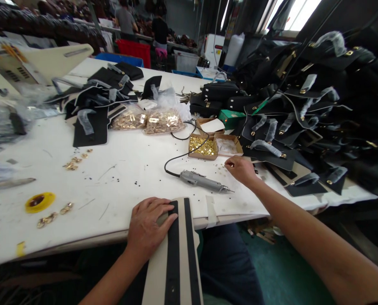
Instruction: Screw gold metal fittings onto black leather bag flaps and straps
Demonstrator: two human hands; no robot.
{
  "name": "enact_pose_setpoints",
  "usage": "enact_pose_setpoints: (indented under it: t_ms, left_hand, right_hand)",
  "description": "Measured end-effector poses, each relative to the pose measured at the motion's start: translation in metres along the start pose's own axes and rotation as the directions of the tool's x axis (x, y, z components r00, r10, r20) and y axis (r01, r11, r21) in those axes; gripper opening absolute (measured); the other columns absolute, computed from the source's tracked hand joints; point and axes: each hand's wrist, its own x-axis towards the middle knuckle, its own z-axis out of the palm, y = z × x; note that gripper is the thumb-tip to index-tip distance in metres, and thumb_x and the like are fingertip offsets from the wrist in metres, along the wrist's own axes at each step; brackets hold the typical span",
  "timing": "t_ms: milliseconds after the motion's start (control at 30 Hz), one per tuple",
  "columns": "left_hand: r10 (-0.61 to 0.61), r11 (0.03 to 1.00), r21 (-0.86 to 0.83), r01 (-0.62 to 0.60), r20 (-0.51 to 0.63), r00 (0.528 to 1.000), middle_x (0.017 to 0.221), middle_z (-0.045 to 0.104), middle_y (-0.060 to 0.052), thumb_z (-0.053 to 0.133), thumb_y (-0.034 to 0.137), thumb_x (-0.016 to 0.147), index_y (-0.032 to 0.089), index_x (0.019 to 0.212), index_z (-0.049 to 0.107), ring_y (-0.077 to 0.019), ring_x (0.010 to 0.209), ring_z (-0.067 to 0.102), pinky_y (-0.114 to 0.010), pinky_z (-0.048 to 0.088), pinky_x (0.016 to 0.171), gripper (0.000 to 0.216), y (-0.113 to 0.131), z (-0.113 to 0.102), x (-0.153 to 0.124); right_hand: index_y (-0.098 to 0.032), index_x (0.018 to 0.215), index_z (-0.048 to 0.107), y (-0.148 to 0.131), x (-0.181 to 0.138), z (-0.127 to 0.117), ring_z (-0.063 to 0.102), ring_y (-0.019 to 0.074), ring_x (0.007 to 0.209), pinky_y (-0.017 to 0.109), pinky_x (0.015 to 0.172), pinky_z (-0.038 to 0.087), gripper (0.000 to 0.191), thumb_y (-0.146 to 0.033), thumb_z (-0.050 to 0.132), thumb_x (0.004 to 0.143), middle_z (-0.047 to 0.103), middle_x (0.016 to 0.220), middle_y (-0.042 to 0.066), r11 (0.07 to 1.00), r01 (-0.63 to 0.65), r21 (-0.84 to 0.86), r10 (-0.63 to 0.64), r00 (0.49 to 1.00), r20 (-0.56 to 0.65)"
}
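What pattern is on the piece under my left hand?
The piece is beige with black lengthwise stripes, seen best in the head view.

Left hand point(147, 225) palm down, thumb point(169, 223) apart, right arm point(300, 235) stretched forward, right hand point(242, 170) lowered, fingers point(230, 161) curled inward
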Motion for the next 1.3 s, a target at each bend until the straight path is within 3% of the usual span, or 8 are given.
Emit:
enact_pose_setpoints:
  t_ms: [500,733,900,1133,1300]
  left_hand:
    - [0.002,1.0,0.006,-0.002,0.011,1.0,0.116,0.077,0.001,0.074,0.037,0.087,0.033,0.101,0.077,-0.029,0.115,0.062,-0.047,0.041,0.099,0.015,-0.001,0.001,-0.001]
    - [0.007,1.0,0.006,-0.007,0.0,1.0,0.115,0.077,0.002,0.073,0.038,0.088,0.033,0.101,0.077,-0.0286,0.114,0.062,-0.047,0.042,0.098,0.014,-0.001,0.001,0.0]
    - [0.006,1.0,0.004,-0.006,0.006,1.0,0.116,0.077,0.001,0.073,0.038,0.088,0.033,0.101,0.077,-0.029,0.114,0.063,-0.047,0.042,0.098,0.015,0.0,0.001,0.0]
    - [-0.008,1.0,0.003,0.008,0.013,1.0,0.116,0.077,0.0,0.074,0.038,0.087,0.032,0.101,0.077,-0.0294,0.115,0.062,-0.047,0.042,0.099,0.015,0.001,-0.002,0.0]
    - [-0.009,1.0,0.002,0.009,0.024,1.0,0.117,0.076,0.002,0.072,0.038,0.089,0.033,0.102,0.076,-0.0287,0.115,0.062,-0.047,0.042,0.099,0.015,0.001,-0.002,0.0]
  right_hand:
    - [-0.024,0.095,0.081,-0.007,0.0,0.011,0.066,0.0213,0.089,0.029,0.068,0.039,0.028,-0.034,0.055,0.09,0.077,0.103,0.006,0.988,-0.011,-0.153,0.019,0.999,0.051]
    - [-0.027,0.095,0.082,-0.003,0.004,0.005,0.068,0.0214,0.093,0.027,0.07,0.042,0.027,-0.033,0.057,0.088,0.079,0.107,0.003,0.993,-0.006,-0.118,0.022,0.991,0.132]
    - [-0.026,0.092,0.082,-0.003,0.01,0.004,0.069,0.0211,0.089,0.027,0.068,0.042,0.025,-0.031,0.059,0.084,0.081,0.098,0.004,0.994,-0.037,-0.101,0.052,0.986,0.159]
    - [-0.024,0.088,0.082,-0.005,0.015,0.003,0.069,0.022,0.084,0.027,0.065,0.041,0.02,-0.03,0.065,0.078,0.08,0.09,0.005,0.996,-0.067,-0.062,0.075,0.987,0.144]
    - [-0.024,0.093,0.08,0.005,0.005,-0.018,0.068,0.0202,0.084,0.027,0.068,0.043,0.023,-0.034,0.061,0.084,0.079,0.094,0.004,0.997,-0.064,0.037,0.061,0.996,0.07]
